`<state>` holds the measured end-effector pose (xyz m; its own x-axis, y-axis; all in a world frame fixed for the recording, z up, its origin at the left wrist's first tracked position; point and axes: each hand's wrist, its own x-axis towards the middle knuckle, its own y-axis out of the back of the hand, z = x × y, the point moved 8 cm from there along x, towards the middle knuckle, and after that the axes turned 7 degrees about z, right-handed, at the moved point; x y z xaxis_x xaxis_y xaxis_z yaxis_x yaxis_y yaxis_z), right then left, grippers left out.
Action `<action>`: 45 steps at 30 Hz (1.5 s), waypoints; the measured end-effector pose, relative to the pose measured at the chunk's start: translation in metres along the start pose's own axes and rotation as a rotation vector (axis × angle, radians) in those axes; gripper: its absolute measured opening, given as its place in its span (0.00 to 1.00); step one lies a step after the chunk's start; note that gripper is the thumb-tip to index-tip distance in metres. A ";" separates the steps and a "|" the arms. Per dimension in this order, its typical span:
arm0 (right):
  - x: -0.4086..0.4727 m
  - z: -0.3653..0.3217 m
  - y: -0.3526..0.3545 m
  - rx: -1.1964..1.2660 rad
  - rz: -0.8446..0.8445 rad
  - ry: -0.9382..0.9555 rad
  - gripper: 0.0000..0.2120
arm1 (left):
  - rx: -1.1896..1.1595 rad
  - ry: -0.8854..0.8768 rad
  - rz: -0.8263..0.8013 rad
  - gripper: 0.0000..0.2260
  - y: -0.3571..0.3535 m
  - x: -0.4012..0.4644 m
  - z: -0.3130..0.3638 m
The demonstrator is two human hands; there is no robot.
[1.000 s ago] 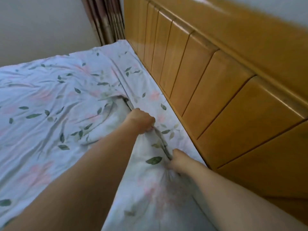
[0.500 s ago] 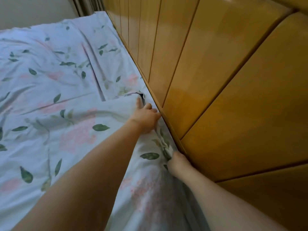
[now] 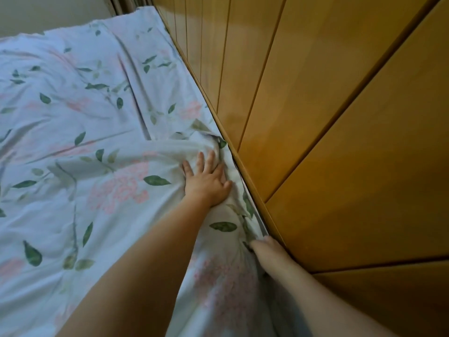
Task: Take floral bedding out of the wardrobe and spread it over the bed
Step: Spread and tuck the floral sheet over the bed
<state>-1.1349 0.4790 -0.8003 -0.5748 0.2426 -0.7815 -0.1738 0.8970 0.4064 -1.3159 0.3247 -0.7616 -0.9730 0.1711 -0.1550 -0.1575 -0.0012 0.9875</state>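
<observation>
Left hand (image 3: 206,183) now flat, fingers spread, pressing floral bedding (image 3: 73,147) beside headboard (image 3: 328,117). Right hand (image 3: 267,251) pinching bedding edge at headboard (fingers mostly hidden). Bunched corner may stay lumpy.

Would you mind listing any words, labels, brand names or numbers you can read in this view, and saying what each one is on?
None: no readable text anywhere in this view.
The floral bedding carries only printed green leaves and pink flowers, no lettering or visible tag.
The wooden headboard shows plain panels with no label or mark.
Neither the left hand nor the right hand carries any writing.
</observation>
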 end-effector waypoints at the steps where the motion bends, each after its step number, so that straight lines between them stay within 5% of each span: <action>1: -0.002 0.011 -0.001 0.004 -0.034 -0.043 0.26 | -0.023 -0.015 -0.068 0.32 -0.005 0.000 -0.001; 6: -0.033 0.051 0.000 0.141 -0.152 -0.060 0.21 | -0.015 -0.020 0.089 0.30 0.016 -0.032 0.020; 11: -0.079 0.098 0.006 0.049 -0.216 -0.170 0.12 | -0.175 -0.047 -0.012 0.29 0.019 -0.155 0.045; 15: -0.110 0.140 0.012 -0.293 -0.258 -0.221 0.26 | -0.076 -0.192 -0.121 0.30 0.012 -0.281 0.054; 18: -0.126 0.167 0.009 -0.567 -0.221 -0.194 0.32 | -0.022 -0.350 -0.160 0.30 0.010 -0.353 0.065; 21: -0.135 0.173 0.001 -0.467 -0.183 -0.146 0.26 | 0.104 -0.394 -0.295 0.31 -0.012 -0.398 0.073; 26: -0.143 0.165 0.048 -0.512 0.169 0.051 0.16 | 0.183 -0.412 -0.363 0.32 -0.029 -0.414 0.089; 29: -0.180 0.160 0.074 -0.493 0.306 0.037 0.15 | 0.116 -0.454 -0.347 0.30 0.001 -0.406 0.103; 38: -0.396 0.160 0.138 -0.344 0.226 0.054 0.22 | 0.032 -0.509 -0.300 0.28 0.190 -0.433 0.160; 45: -0.548 0.200 0.179 -0.247 0.480 -0.042 0.29 | 0.084 -0.863 -0.224 0.27 0.293 -0.503 0.233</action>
<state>-0.6916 0.5805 -0.3939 -0.6042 0.6231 -0.4966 -0.0852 0.5692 0.8178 -0.8334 0.4674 -0.3874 -0.4500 0.8401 -0.3030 -0.2826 0.1879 0.9406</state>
